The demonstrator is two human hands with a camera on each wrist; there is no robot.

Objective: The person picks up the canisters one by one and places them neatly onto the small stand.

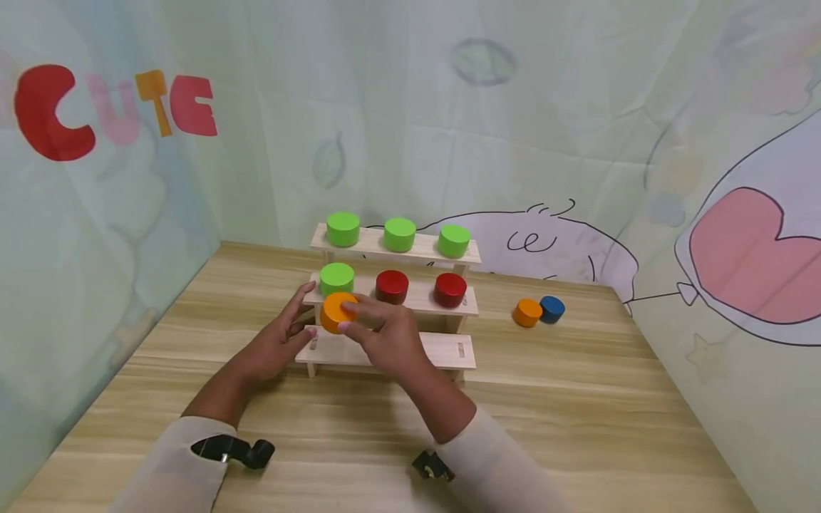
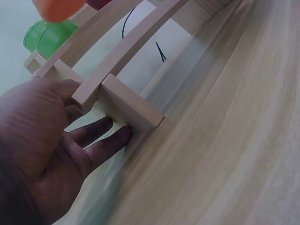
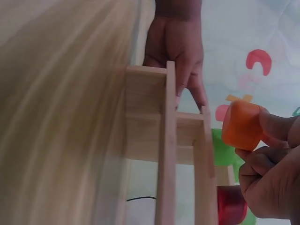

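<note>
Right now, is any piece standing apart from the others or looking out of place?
Yes. An orange cylinder and a blue cylinder lie loose on the table, right of the wooden rack, while the others sit on its steps. The right hand holds another orange cylinder. Nothing looks damaged.

The head camera is looking down from above the rack [image 1: 391, 299]. The left wrist camera is hugging the rack's [image 2: 126, 105] left end; the right wrist camera is sighting along its [image 3: 164, 140] shelves, sharing that end.
</note>
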